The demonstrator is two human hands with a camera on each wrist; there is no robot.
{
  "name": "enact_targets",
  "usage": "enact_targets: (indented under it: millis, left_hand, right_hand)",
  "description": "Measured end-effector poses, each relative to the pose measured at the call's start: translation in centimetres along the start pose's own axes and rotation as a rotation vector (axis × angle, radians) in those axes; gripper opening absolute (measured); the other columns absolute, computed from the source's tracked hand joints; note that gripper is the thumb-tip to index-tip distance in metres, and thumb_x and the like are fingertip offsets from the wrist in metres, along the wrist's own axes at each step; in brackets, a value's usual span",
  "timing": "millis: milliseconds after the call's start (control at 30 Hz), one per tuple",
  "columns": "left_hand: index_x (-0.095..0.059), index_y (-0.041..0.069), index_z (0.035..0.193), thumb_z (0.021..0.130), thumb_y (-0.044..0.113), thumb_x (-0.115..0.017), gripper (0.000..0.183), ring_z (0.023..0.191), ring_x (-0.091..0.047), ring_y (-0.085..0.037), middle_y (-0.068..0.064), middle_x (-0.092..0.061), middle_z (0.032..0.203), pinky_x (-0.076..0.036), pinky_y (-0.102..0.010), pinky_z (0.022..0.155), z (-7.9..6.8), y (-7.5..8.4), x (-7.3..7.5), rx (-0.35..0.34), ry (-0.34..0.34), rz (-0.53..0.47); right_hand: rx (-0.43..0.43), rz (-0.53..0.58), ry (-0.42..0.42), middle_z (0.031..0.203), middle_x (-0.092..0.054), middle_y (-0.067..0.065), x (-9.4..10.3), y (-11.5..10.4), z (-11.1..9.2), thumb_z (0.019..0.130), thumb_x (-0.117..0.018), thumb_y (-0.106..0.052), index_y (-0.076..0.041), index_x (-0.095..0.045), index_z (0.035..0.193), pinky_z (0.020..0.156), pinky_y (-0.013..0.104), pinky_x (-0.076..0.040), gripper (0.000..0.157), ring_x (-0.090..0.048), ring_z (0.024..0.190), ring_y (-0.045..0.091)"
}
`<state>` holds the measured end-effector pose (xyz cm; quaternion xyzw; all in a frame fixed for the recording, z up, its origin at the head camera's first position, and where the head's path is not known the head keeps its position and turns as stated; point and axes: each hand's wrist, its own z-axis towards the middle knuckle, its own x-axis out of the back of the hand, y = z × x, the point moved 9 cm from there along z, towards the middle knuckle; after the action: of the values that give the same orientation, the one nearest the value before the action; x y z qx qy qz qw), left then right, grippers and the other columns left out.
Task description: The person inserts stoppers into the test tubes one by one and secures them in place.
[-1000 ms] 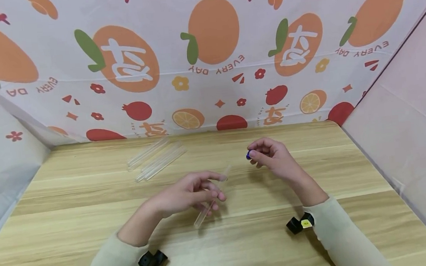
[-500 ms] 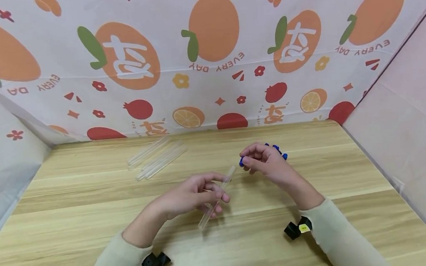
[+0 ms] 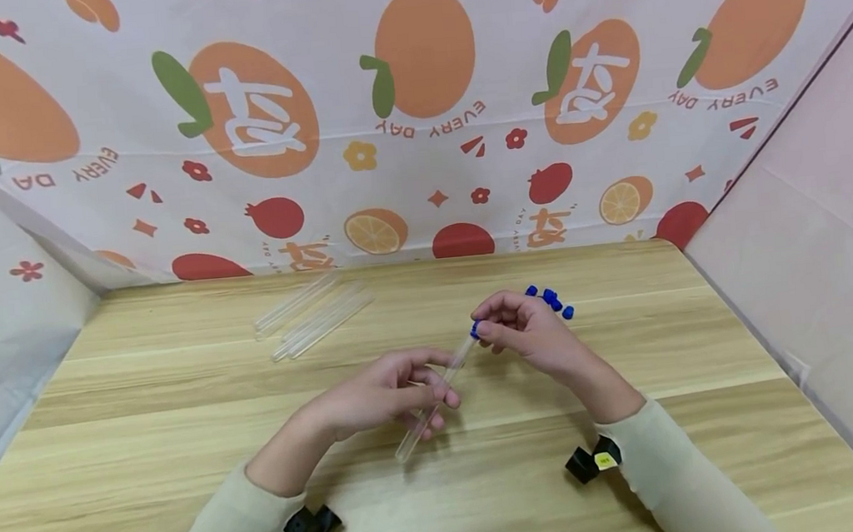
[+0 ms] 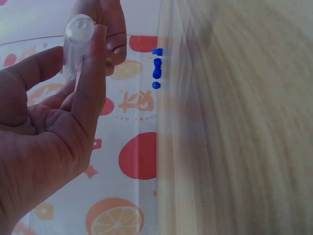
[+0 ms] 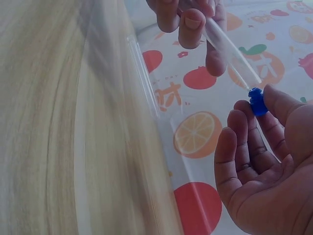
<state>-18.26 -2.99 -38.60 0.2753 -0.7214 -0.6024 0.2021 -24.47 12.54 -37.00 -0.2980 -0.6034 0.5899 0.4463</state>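
My left hand [image 3: 379, 391] holds a clear test tube [image 3: 410, 443] at a slant, its rounded end toward me and its mouth up to the right. Between thumb and fingertips, my right hand [image 3: 541, 336] pinches a small blue stopper [image 5: 257, 102]. In the right wrist view the stopper's narrow part faces the tube's mouth, right at the rim; whether it sits inside I cannot tell. The left wrist view shows the tube's rounded end [image 4: 79, 30] between thumb and fingers, with the stopper hidden there.
Several clear tubes [image 3: 326, 324] lie on the wooden table [image 3: 185, 452] at the back left. Beyond my right hand lie several loose blue stoppers [image 3: 552, 297]. A fruit-print cloth [image 3: 418, 158] hangs behind the table, and pale sheets flank both sides.
My right hand has moved left and slightly toward me, bringing the stopper to the tube's mouth. The loose stoppers behind it have come into view. My left hand shifted slightly right with the tube.
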Motion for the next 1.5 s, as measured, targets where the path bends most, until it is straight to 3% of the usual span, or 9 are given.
enact_targets:
  millis: [133,467,667,867,1033,1233,1400,1500]
  left_hand:
    - [-0.042,0.002,0.146,0.103,0.007,-0.051,0.043,0.079,-0.065,-0.020,-0.030,-0.062,0.118,-0.061,-0.041,0.074,0.0,0.0,0.1,0.001,-0.001,0.003]
    - [-0.038,-0.002,0.147,0.104,0.008,-0.050,0.046,0.081,-0.066,-0.020,-0.031,-0.060,0.120,-0.061,-0.039,0.073,0.4,0.5,0.2,-0.018,0.002,-0.037]
    - [-0.034,-0.001,0.150,0.104,0.010,-0.051,0.050,0.090,-0.070,-0.024,-0.032,-0.060,0.123,-0.059,-0.047,0.083,0.7,0.1,-0.5,-0.007,-0.004,-0.083]
    - [-0.037,-0.001,0.148,0.105,0.008,-0.048,0.045,0.091,-0.071,-0.024,-0.030,-0.064,0.120,-0.061,-0.043,0.079,0.8,-0.5,-1.0,0.028,-0.011,-0.087]
    - [-0.036,-0.002,0.147,0.106,0.008,-0.046,0.044,0.088,-0.072,-0.023,-0.030,-0.063,0.120,-0.061,-0.042,0.077,0.7,-0.4,-1.1,0.016,-0.002,-0.127]
    - [-0.039,0.000,0.146,0.106,0.008,-0.044,0.041,0.088,-0.073,-0.025,-0.032,-0.062,0.121,-0.060,-0.049,0.080,0.8,0.0,-1.5,-0.008,-0.005,-0.155]
    - [-0.036,-0.004,0.146,0.106,0.009,-0.044,0.043,0.084,-0.072,-0.023,-0.034,-0.058,0.122,-0.061,-0.045,0.076,0.8,0.1,-1.6,-0.009,0.024,-0.171]
    - [-0.037,-0.007,0.145,0.106,0.010,-0.045,0.044,0.082,-0.071,-0.022,-0.029,-0.061,0.118,-0.062,-0.040,0.073,0.9,0.1,-1.6,-0.016,0.042,-0.181]
  right_hand:
    - [0.003,0.003,-0.009,0.096,-0.067,0.008,-0.3,0.0,0.0,0.098,-0.065,-0.014,0.008,-0.058,0.117,0.074,0.031,-0.057,0.031,-0.064,0.084,0.017]
    - [-0.008,0.043,-0.004,0.095,-0.069,0.008,-0.6,-0.4,0.2,0.097,-0.066,-0.012,-0.001,-0.062,0.113,0.074,0.033,-0.058,0.020,-0.068,0.086,0.019]
    - [0.029,0.034,0.073,0.092,-0.072,0.006,0.1,-0.8,0.1,0.095,-0.069,-0.014,-0.001,-0.064,0.111,0.070,0.031,-0.058,0.020,-0.068,0.082,0.019]
    - [0.019,0.071,0.135,0.096,-0.073,0.005,0.7,-1.0,-0.2,0.097,-0.067,-0.017,-0.002,-0.063,0.114,0.073,0.030,-0.059,0.023,-0.070,0.086,0.018]
    - [-0.009,0.155,0.154,0.102,-0.073,0.006,0.7,-0.8,-0.3,0.101,-0.061,-0.023,0.005,-0.062,0.120,0.076,0.030,-0.060,0.034,-0.071,0.088,0.016]
    - [-0.070,0.311,0.202,0.103,-0.075,0.005,0.5,0.2,-0.4,0.099,-0.064,-0.020,0.000,-0.068,0.116,0.078,0.028,-0.060,0.026,-0.071,0.088,0.013]
    - [-0.073,0.338,0.244,0.103,-0.076,0.002,0.4,0.5,-0.4,0.098,-0.066,-0.020,0.002,-0.067,0.115,0.079,0.028,-0.059,0.029,-0.071,0.092,0.014]
    - [-0.089,0.329,0.276,0.103,-0.077,0.001,0.3,0.6,-0.5,0.097,-0.067,-0.022,-0.007,-0.072,0.105,0.080,0.028,-0.058,0.018,-0.070,0.093,0.014]
